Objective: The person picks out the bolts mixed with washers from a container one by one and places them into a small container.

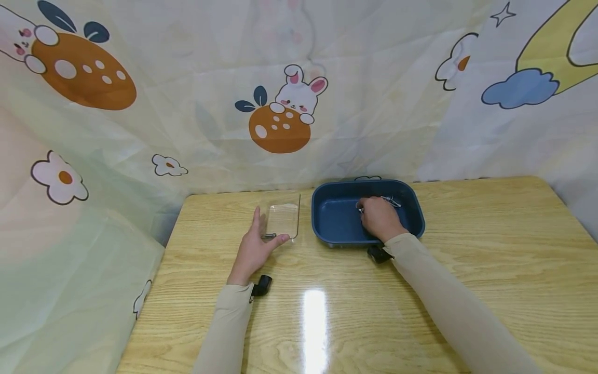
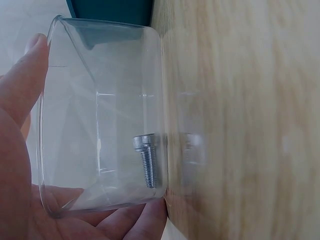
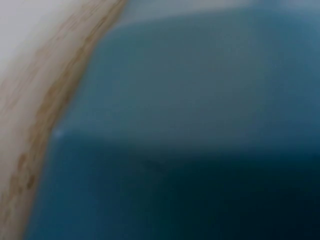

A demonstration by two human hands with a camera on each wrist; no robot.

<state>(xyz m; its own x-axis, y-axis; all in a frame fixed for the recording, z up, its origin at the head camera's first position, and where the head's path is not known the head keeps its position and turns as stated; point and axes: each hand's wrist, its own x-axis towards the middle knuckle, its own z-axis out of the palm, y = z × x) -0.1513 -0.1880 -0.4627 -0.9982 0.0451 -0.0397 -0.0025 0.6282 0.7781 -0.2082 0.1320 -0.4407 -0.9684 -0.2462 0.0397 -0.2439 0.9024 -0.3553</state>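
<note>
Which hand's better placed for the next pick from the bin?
Likely the right hand: it's inside the bin, beside metal parts. The left hand is outside, holding the clear box.

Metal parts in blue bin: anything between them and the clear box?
Right hand sits just left of the metal parts; then the blue bin's left wall and clear box's right wall. Nothing else visible between.

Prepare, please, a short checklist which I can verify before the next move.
1. Clear box upright on the table: ok.
2. Left grip at the box: ok, thumb and fingers against it.
3. Screw inside the box: ok, at least one.
4. Right grip inside the blue bin: ok.
5. Right grip holding something: cannot tell, right wrist view blurred.
6. Bin free of metal pieces: not ok.
</note>
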